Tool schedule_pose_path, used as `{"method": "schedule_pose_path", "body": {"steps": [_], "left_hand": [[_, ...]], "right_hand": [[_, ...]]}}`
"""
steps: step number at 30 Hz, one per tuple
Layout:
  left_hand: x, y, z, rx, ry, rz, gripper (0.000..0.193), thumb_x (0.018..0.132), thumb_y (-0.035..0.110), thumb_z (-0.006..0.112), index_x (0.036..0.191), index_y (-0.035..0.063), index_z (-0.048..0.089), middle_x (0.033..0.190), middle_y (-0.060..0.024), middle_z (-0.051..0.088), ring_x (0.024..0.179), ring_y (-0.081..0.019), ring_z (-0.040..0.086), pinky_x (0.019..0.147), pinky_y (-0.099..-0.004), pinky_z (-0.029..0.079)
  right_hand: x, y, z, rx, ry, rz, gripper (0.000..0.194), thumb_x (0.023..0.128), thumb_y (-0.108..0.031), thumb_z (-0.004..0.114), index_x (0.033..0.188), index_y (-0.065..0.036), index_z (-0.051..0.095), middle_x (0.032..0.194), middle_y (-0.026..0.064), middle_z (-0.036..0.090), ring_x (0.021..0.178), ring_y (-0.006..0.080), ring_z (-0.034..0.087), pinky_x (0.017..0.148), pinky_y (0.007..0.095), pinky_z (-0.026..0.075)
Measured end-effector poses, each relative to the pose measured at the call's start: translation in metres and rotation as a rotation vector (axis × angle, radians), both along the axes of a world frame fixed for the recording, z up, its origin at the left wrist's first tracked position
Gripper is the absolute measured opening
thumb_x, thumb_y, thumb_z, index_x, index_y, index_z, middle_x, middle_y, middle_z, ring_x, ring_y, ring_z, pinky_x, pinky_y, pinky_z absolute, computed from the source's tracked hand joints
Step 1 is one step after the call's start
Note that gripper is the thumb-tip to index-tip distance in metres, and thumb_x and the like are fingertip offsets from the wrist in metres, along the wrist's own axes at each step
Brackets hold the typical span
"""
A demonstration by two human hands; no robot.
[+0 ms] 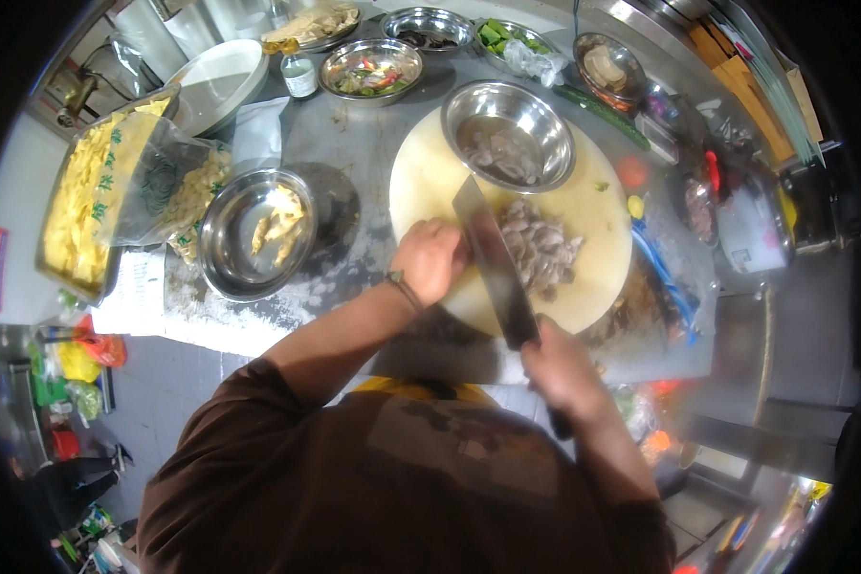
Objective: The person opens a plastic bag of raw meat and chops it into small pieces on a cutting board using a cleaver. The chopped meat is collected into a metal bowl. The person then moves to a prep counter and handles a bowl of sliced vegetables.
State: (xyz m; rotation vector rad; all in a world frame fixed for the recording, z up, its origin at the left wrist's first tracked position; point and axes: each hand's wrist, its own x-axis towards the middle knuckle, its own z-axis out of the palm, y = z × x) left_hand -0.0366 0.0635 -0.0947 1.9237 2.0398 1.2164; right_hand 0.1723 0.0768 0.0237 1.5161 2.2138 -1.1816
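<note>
My right hand [560,362] grips the handle of a cleaver [499,269], whose long blade slants across a round cutting board [416,165]. Left of the blade, my left hand [432,258] rests on the board with its fingers curled in. Whether anything is under those fingers is hidden. Against the blade's right side lies a heap of sliced greyish meat or offal [545,247]. A steel bowl [558,140] at the board's far edge contains more such slices in some liquid.
To the left stand a steel bowl [212,244] with yellowish pieces and a tray of yellow slices [75,194]. Several steel bowls line the back, one with chopped vegetables [371,75]. A cucumber [603,115] and a blue-striped plastic bag [660,265] lie right of the board.
</note>
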Motion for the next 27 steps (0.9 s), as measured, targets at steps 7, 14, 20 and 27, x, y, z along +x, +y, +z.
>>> {"method": "schedule_pose_path", "body": {"steps": [7, 14, 20, 27], "left_hand": [[0.006, 0.006, 0.004, -0.034, -0.034, 0.068, 0.014, 0.066, 0.010, 0.066, 0.076, 0.0060, 0.057, 0.077, -0.0114, 0.054, 0.075, -0.0310, 0.053, 0.066, -0.0390, 0.044], [0.001, 0.001, -0.001, -0.042, -0.010, 0.035, 0.012, 0.066, 0.010, 0.062, 0.075, 0.0044, 0.054, 0.078, -0.0137, 0.054, 0.078, -0.0330, 0.052, 0.067, -0.0408, 0.044], [0.001, -0.001, 0.006, -0.070, 0.008, 0.014, 0.019, 0.062, 0.007, 0.064, 0.076, 0.0028, 0.051, 0.080, -0.0150, 0.053, 0.077, -0.0342, 0.052, 0.069, -0.0416, 0.044], [-0.002, 0.000, 0.005, -0.041, 0.016, -0.006, 0.018, 0.062, 0.006, 0.062, 0.076, 0.0017, 0.051, 0.080, -0.0158, 0.052, 0.077, -0.0344, 0.052, 0.070, -0.0416, 0.044]], "right_hand": [[0.002, 0.000, 0.014, 0.006, 0.048, -0.091, 0.028, 0.080, -0.016, 0.046, 0.104, -0.002, 0.050, 0.087, 0.0257, 0.058, 0.087, 0.0419, 0.055, 0.076, 0.0450, 0.043], [0.002, 0.000, 0.009, -0.007, 0.131, 0.006, 0.025, 0.079, -0.014, 0.046, 0.100, 0.000, 0.049, 0.084, 0.0258, 0.058, 0.084, 0.0422, 0.055, 0.074, 0.0458, 0.043], [-0.004, 0.003, 0.002, -0.032, 0.101, 0.045, 0.026, 0.077, -0.012, 0.045, 0.099, 0.002, 0.048, 0.085, 0.0274, 0.057, 0.086, 0.0422, 0.055, 0.075, 0.0462, 0.042], [-0.018, 0.010, -0.007, -0.092, -0.005, 0.010, 0.030, 0.075, -0.012, 0.044, 0.099, 0.004, 0.051, 0.091, 0.0283, 0.058, 0.092, 0.0422, 0.055, 0.081, 0.0444, 0.043]]}}
